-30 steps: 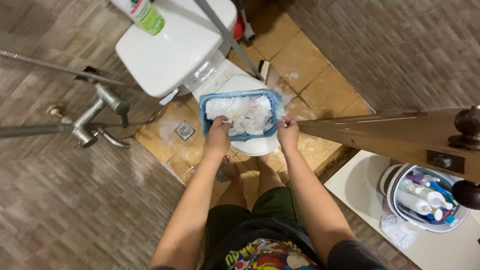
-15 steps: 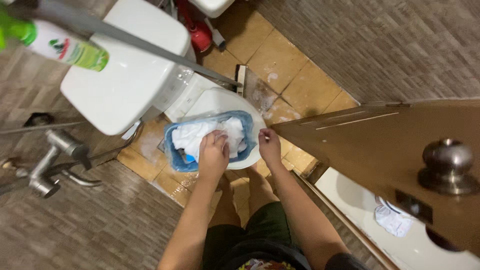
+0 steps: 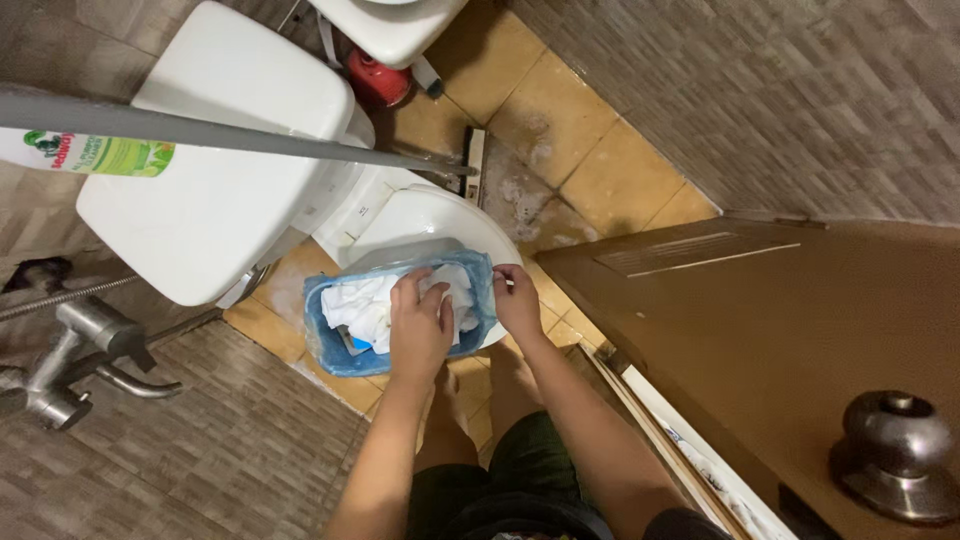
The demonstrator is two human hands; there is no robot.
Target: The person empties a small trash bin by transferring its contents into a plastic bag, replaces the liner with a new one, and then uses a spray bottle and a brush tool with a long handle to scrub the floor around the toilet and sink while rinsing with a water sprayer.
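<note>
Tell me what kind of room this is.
A small home bathroom, most likely: a white toilet with its cistern, a metal tap on the tiled wall, and wet yellow floor tiles.

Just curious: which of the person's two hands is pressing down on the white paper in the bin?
The left hand. It lies flat on the white paper inside the blue-lined bin, while the right hand only pinches the liner's edge at the rim.
</note>
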